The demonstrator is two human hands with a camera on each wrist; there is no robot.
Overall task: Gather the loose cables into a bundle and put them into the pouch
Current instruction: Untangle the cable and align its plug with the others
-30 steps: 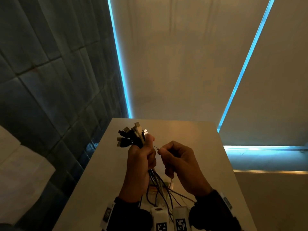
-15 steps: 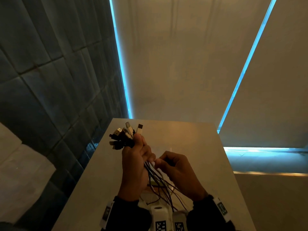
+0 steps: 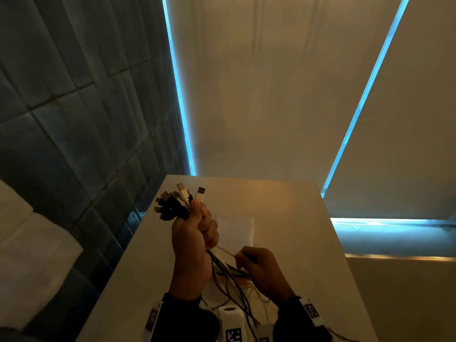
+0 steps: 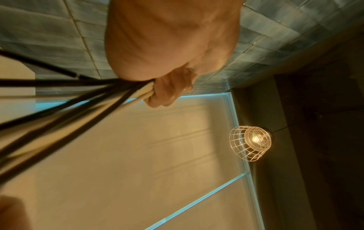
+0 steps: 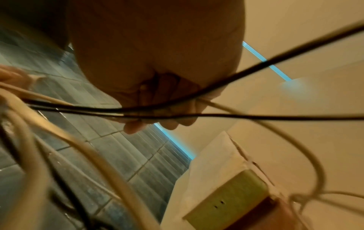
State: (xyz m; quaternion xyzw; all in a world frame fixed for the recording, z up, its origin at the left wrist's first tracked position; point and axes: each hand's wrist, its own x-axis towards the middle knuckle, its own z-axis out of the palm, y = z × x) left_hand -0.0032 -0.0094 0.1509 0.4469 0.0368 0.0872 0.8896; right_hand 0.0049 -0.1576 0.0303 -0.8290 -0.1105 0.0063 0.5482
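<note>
My left hand (image 3: 195,233) grips a bundle of black and white cables (image 3: 180,201) upright above the table, their plug ends fanning out over my thumb. The left wrist view shows the same cables (image 4: 110,88) running out of my left fist (image 4: 167,91). Below it my right hand (image 3: 256,262) pinches a white cable (image 3: 224,251) that trails from the bundle, with dark cables crossing under its fingers (image 5: 157,121). Loose cable tails (image 3: 237,299) hang down toward my wrists. A white flat pouch (image 3: 237,228) lies on the table behind the hands.
The pale table (image 3: 283,213) is narrow, with a dark tiled wall (image 3: 74,119) to its left and blue-lit strips behind. A green and brown block (image 5: 230,200) on white paper lies near my right wrist. A caged lamp (image 4: 250,143) hangs overhead.
My left hand has risen and tilted so the plugs stand higher. My right hand has slid down and away along a white cable, uncovering the white pouch behind.
</note>
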